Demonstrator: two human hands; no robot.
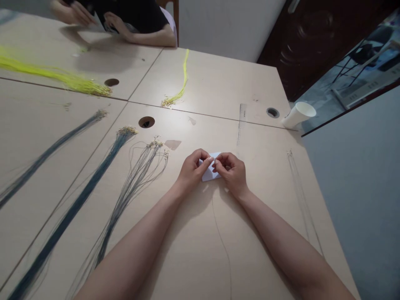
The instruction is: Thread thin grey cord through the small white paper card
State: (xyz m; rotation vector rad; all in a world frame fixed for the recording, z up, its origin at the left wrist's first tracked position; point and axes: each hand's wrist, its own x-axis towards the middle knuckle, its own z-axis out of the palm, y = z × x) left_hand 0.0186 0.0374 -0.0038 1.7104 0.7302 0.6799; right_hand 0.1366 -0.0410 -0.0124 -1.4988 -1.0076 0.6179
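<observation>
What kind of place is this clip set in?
Probably a small craft or assembly workroom: joined tables carry sorted cord bundles, a ruler, and another person works paper opposite.

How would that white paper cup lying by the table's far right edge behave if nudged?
The white paper cup lies on its side, so it would probably roll, likely curving since it looks tapered. It looks empty and thin-walled, so probably light and easy to crush. It sits near the table edge, so a push might send it off.

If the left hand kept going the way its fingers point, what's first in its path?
The left hand points right, toward the right hand; it would meet the white paper tag both pinch, then that hand's fingers.
</observation>
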